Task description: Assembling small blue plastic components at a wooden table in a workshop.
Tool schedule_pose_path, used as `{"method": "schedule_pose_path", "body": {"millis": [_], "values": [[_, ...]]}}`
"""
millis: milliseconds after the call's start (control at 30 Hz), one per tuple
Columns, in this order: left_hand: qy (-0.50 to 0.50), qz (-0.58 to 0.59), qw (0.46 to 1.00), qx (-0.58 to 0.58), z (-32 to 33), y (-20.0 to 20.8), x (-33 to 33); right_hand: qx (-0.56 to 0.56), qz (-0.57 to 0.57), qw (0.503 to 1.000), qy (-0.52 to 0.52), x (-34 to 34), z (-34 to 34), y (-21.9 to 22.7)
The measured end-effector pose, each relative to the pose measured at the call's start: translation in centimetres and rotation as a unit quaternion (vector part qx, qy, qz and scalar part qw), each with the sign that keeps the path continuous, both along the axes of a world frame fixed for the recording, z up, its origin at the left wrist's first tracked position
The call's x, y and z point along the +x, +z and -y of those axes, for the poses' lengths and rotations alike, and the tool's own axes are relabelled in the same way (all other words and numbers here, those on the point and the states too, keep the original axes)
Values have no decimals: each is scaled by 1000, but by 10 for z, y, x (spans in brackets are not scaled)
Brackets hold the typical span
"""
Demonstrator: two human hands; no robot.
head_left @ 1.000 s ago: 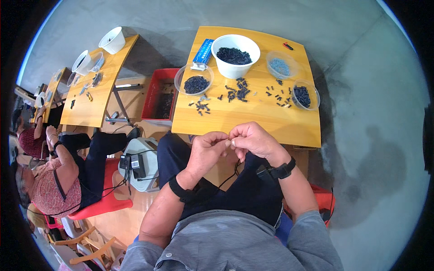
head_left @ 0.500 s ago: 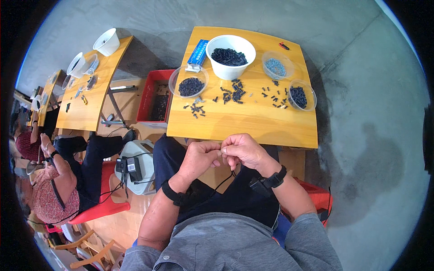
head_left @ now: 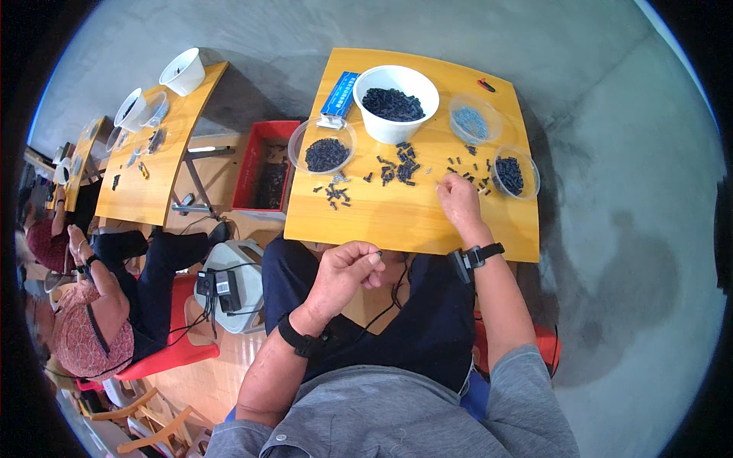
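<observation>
Just off the table's near edge, my left hand (head_left: 341, 278) pinches a small black plastic piece (head_left: 379, 253) between thumb and forefinger. My right hand (head_left: 461, 204) reaches over the table, its fingers curled together and pointing down at the wood. Whatever those fingertips hold, if anything, is hidden. Loose black pieces (head_left: 406, 165) lie in a heap to its left, with a smaller scatter (head_left: 336, 193) farther left. More small pieces (head_left: 471, 151) are strewn just beyond and right of it. The clear tub (head_left: 513, 176) at the right holds black pieces.
On the yellow table (head_left: 366, 217) stand a white bucket (head_left: 382, 130) of black parts, a clear tub (head_left: 324, 153) and a tub of bluish screws (head_left: 470, 122). A blue box (head_left: 339, 95) and a red-black tool (head_left: 485, 85) lie there. Left are a red crate (head_left: 248, 172) and a seated person (head_left: 99, 324).
My hands were together over my lap. The right has moved forward and right onto the table, while the left stays near the edge with the black piece now showing.
</observation>
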State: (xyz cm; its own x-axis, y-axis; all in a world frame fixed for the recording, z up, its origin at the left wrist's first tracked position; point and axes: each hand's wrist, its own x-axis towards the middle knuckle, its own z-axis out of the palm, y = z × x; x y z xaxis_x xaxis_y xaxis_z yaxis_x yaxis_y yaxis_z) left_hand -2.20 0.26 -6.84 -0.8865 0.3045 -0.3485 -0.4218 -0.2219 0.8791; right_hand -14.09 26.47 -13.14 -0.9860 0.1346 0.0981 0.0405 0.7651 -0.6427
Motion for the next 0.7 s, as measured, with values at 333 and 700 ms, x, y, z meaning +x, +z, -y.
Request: {"method": "schedule_pose_path", "body": {"millis": [333,700], "values": [[19,-15,999,35,-2,8,1,184,-46,982,29,-14,11,-9],[59,-7,995,81,-2,22,6,-570,106,813,54,36,40,56]]}}
